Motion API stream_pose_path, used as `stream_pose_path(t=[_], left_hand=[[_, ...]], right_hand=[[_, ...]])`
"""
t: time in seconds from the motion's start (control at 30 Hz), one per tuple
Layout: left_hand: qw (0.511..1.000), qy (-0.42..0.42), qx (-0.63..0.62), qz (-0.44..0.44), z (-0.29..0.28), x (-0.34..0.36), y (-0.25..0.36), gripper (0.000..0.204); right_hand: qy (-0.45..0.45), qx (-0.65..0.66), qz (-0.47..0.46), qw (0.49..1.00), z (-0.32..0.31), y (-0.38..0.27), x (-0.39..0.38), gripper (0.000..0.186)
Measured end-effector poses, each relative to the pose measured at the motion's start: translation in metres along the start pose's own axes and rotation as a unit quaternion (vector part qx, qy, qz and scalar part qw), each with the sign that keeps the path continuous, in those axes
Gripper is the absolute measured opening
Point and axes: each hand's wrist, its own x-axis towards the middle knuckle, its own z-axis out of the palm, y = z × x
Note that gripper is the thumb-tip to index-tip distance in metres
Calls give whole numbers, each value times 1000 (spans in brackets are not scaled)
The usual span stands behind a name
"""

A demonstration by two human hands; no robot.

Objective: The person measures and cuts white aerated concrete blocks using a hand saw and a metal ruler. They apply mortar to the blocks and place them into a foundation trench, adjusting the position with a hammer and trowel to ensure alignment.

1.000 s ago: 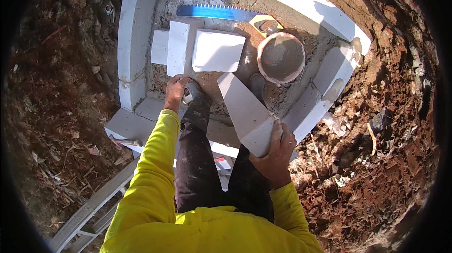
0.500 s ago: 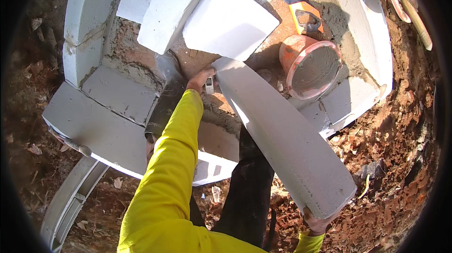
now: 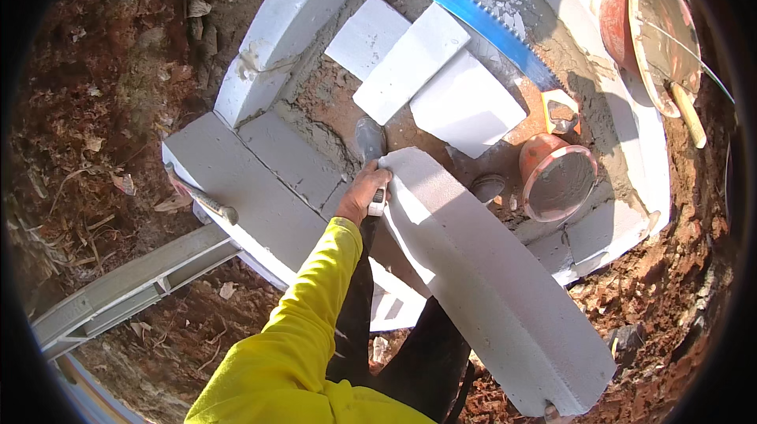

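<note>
Left hand point(image 3: 367, 194) has reached the block point(image 3: 493, 266) above reddish, walled ground point(image 3: 319, 94).

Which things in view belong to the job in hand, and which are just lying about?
Apparently in use:
long pale block, left hand at one end, right hand at the other

Lying or standing untouched:
blue saw
three loose white blocks
inner bucket
outer bucket
metal ladder

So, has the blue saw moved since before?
No, the saw still lies beside the white blocks, its yellow handle by the bucket; only the view has turned.
</note>
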Motion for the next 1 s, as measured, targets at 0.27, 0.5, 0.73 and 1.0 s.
stream_pose_path(t=[0.27,0.5,0.73,1.0], left_hand=[[954,151,175,191,-77,-60,248,46],[883,203,347,241,-117,-13,431,41],[839,222,452,206,-155,58,490,38],[824,168,472,264,-155,69,485,48]], right_hand=[[-44,421,67,904,131,11,-4,68],[-135,469,122,865,381,-33,51,51],[-82,622,203,752,487,-81,98,57],[-51,580,273,766,469,-171,134,54]])
